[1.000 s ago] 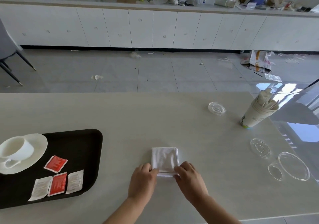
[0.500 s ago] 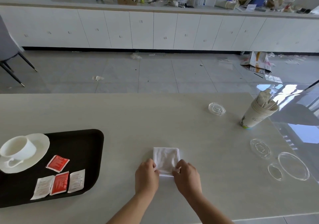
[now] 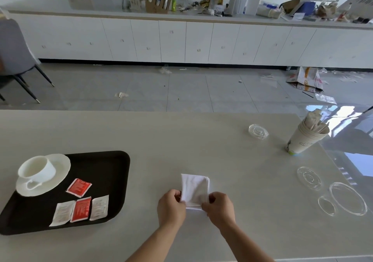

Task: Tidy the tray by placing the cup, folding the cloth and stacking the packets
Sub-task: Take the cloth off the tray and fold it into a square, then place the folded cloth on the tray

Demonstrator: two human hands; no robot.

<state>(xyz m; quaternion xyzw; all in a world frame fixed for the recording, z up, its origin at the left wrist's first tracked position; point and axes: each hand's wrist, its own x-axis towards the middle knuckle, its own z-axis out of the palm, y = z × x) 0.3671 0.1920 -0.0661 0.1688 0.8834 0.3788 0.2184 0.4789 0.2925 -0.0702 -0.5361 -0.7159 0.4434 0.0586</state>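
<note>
Table: both hands pinch folded cloth near edge, long axis pointing away.

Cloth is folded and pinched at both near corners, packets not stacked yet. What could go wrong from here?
1. The folded cloth is held only at its near corners by the left hand and right hand; lifted that way, the layers may fall open.
2. The four packets lie loose on the tray; setting the cloth down there could scatter them.
3. The cup sits on its saucer near the tray's far left corner; a nudge to the tray might tip it.
</note>
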